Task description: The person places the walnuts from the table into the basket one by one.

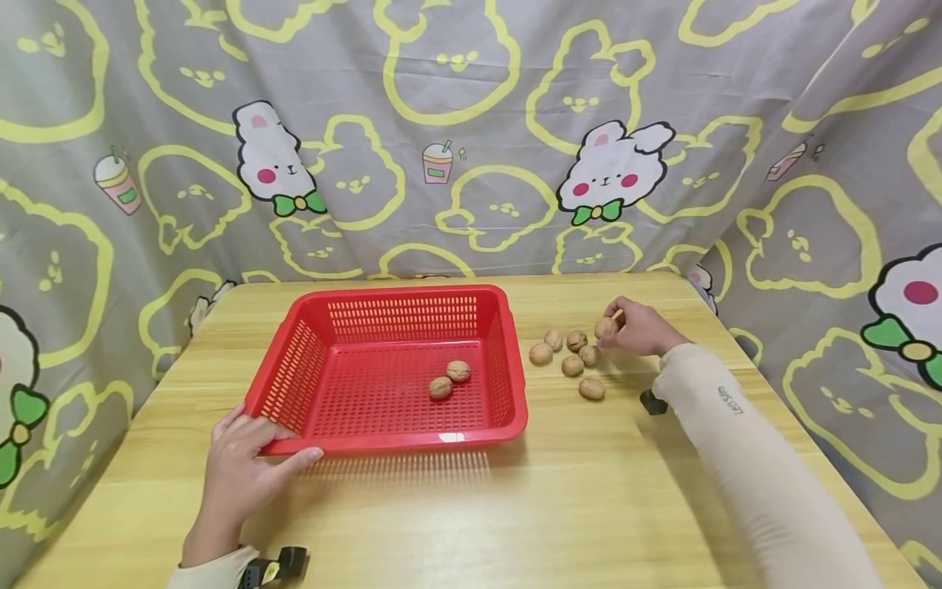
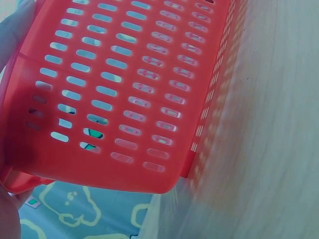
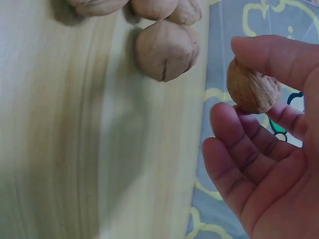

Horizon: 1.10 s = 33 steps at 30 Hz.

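Observation:
A red plastic basket (image 1: 412, 444) with slotted walls stands on the table, two walnuts (image 1: 449, 379) lying on its floor. My left hand (image 1: 246, 462) grips the basket's near left corner, thumb over the front rim and fingers at the left side. In the left wrist view the slotted basket wall (image 2: 112, 89) fills much of the picture. To the right of the basket, my right hand (image 1: 642, 329) pinches a walnut (image 3: 251, 87) between thumb and fingers, held off the table. Several loose walnuts (image 1: 571, 366) lie on the wood between that hand and the basket.
The light wooden table (image 1: 574, 491) runs under everything. A grey curtain (image 1: 500, 98) with yellow rabbit outlines hangs behind it and along both sides. Each wrist carries a small black device, one seen by the left sleeve (image 1: 293, 560).

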Each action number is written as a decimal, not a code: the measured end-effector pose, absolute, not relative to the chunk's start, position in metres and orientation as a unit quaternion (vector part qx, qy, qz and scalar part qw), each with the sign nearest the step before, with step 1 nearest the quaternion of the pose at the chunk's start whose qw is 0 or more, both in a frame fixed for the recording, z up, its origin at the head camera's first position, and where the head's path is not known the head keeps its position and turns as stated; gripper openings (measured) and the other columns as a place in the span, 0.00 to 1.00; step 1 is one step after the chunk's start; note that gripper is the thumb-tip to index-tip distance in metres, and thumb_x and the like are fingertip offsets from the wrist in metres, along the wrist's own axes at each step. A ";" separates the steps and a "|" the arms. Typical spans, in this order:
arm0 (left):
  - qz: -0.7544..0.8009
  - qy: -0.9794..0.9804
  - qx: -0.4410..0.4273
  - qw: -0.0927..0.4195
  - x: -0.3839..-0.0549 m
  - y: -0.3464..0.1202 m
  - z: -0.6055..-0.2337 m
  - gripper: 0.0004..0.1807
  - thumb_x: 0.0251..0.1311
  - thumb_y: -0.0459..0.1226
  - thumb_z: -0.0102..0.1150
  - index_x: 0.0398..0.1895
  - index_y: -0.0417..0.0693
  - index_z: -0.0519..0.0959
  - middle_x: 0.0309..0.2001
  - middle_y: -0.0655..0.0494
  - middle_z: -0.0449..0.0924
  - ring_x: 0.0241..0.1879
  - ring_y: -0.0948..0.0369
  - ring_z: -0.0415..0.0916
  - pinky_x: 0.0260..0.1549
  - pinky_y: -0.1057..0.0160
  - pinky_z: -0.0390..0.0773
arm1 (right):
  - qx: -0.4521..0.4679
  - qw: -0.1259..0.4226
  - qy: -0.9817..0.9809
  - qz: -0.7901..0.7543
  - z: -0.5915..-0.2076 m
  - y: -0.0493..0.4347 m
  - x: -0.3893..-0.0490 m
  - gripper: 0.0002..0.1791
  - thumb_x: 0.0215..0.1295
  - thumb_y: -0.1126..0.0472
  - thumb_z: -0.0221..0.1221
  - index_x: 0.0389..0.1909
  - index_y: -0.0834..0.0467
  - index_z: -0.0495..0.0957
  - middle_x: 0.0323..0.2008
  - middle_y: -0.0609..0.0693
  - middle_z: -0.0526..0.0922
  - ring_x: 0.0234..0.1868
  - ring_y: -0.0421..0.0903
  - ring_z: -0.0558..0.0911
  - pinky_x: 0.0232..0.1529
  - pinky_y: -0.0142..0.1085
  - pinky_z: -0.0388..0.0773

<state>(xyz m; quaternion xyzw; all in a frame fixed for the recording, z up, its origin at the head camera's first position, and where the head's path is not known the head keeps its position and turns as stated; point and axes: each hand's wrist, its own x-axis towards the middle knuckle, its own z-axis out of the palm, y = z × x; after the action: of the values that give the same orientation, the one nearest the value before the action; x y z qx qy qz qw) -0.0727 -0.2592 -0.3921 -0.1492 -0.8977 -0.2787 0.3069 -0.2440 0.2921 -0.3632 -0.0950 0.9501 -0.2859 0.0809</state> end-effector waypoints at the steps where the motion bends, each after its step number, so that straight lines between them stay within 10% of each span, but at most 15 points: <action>1: -0.279 -0.898 -0.150 0.307 -0.072 -0.259 -0.392 0.20 0.27 0.50 0.81 0.18 0.52 0.80 0.21 0.57 0.80 0.30 0.53 0.73 0.56 0.43 0.60 | -0.096 0.077 0.950 -0.288 -0.362 0.291 -0.244 0.26 0.56 0.57 0.69 0.48 0.63 0.67 0.33 0.55 0.77 0.31 0.49 0.75 0.34 0.40 0.71; 33: -0.280 -0.893 -0.157 0.314 -0.075 -0.260 -0.395 0.19 0.28 0.51 0.80 0.18 0.53 0.80 0.21 0.58 0.80 0.30 0.52 0.73 0.56 0.42 0.59 | -0.113 -0.019 0.948 -0.296 -0.306 0.248 -0.250 0.28 0.55 0.53 0.69 0.52 0.61 0.70 0.37 0.57 0.76 0.34 0.52 0.75 0.36 0.43 0.72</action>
<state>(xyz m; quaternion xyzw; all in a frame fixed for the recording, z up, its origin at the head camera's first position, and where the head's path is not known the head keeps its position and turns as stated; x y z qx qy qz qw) -0.0752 -0.2602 -0.3954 -0.1568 -0.8935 -0.2805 0.3138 -0.2497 0.2476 -0.3061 -0.1134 0.9481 -0.2964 -0.0193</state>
